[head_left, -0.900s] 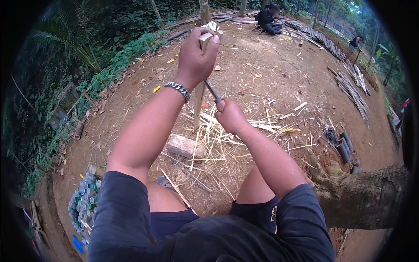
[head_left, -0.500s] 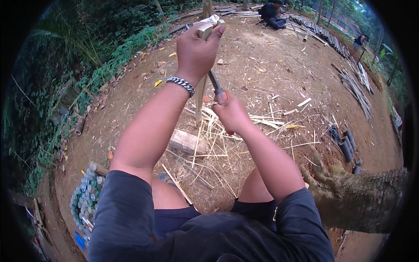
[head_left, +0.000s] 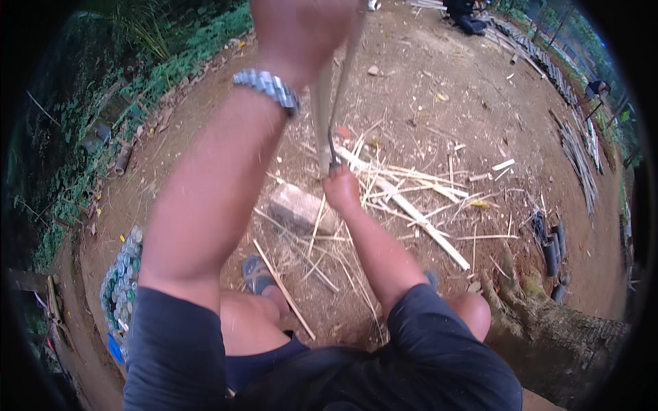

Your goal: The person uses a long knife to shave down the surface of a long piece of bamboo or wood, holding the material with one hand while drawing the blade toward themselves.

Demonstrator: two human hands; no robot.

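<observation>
My left hand [head_left: 301,31], blurred and cut by the top edge, is closed around the upper end of a bamboo piece [head_left: 321,109] that stands upright. A chain bracelet [head_left: 266,89] is on that wrist. Lower down, my right hand [head_left: 341,188] is wrapped round the handle of a long knife. The dark knife blade [head_left: 337,113] points up and away, close along the bamboo's right side; contact cannot be made out. A wooden block [head_left: 301,209] lies on the ground by my right hand. Pale split strips [head_left: 418,219] are scattered to its right.
A tree trunk with roots [head_left: 548,322] rises at the right. Dark tubes [head_left: 554,250] lie beyond it. Glass bottles [head_left: 123,281] are heaped at the left. Two people are in the distance, one seated person [head_left: 466,17] and one bent person [head_left: 596,89]. Long poles [head_left: 576,161] lie far right.
My right hand and the knife have come down toward me along the bamboo. My left hand has risen to the top edge. A long pale strip now shows on the scraps.
</observation>
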